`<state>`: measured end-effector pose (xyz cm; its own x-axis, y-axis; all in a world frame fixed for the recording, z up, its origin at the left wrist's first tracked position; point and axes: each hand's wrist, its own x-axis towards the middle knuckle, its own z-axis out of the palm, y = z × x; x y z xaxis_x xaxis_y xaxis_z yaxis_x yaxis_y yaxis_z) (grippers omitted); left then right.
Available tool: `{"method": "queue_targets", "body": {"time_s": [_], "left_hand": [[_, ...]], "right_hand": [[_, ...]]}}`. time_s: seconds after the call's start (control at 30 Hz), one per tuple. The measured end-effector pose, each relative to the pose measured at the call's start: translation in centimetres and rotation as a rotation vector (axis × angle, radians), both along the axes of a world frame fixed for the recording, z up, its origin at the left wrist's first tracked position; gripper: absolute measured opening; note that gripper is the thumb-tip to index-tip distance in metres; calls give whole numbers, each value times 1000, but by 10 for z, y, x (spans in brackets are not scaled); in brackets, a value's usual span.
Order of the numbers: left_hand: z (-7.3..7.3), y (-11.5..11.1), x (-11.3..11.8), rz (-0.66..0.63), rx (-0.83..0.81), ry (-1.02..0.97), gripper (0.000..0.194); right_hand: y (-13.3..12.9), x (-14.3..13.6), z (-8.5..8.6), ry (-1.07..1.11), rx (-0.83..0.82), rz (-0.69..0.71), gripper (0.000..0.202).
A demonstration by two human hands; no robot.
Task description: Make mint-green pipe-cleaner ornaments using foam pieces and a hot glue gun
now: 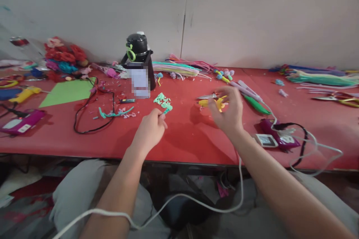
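Observation:
My left hand (151,129) is closed in a pinch on a short teal fuzzy stem (166,111), which looks like a piece of chenille stem. Its tip meets a small pile of mint-green clippings (162,100) on the red table. To the right, my right hand (230,110) is slightly blurred, its thumb and fingers apart in a curve. Just behind those fingers lies a yellow object (204,103), partly hidden by them. Metal scissor blades (206,97) show beside it; whether the yellow part is their handle I cannot tell.
A black bottle (137,44) stands behind a phone (141,82). Bundled chenille stems (179,68) lie along the wall. Purple power boxes (22,122) with cords sit on both sides. A white cable (179,196) crosses over my left forearm. Red-handled scissors (333,98) lie right.

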<state>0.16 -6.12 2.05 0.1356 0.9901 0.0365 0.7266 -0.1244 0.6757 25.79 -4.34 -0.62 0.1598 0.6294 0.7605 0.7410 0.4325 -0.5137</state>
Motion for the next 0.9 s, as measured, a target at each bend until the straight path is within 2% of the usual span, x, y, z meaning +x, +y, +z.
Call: {"method": "queue_targets", "body": {"time_s": [0.07, 0.13, 0.2, 0.23, 0.33, 0.43, 0.57, 0.8, 0.9], "left_hand": [[3, 3, -6, 39, 26, -5, 22], [4, 5, -11, 73, 64, 13, 21], [5, 6, -14, 99, 84, 27, 20], [5, 6, -15, 107, 83, 29, 20], [6, 6, -15, 112, 66, 19, 20], [7, 4, -15, 112, 58, 17, 20], [6, 3, -15, 107, 59, 11, 20], [1, 4, -10, 77, 60, 15, 21], [3, 4, -8, 92, 51, 8, 20]], "right_hand": [[10, -22, 6, -195, -171, 228, 9], [27, -47, 4, -319, -376, 249, 10], [47, -68, -4, -295, -614, 228, 7], [57, -77, -9, -286, -647, 224, 7], [79, -94, -24, -260, -691, 202, 16], [88, -102, -32, -246, -707, 207, 15], [86, -101, -32, -241, -711, 238, 9], [79, -85, -32, -189, -676, 264, 3], [82, -91, -36, -170, -681, 276, 11]]}}
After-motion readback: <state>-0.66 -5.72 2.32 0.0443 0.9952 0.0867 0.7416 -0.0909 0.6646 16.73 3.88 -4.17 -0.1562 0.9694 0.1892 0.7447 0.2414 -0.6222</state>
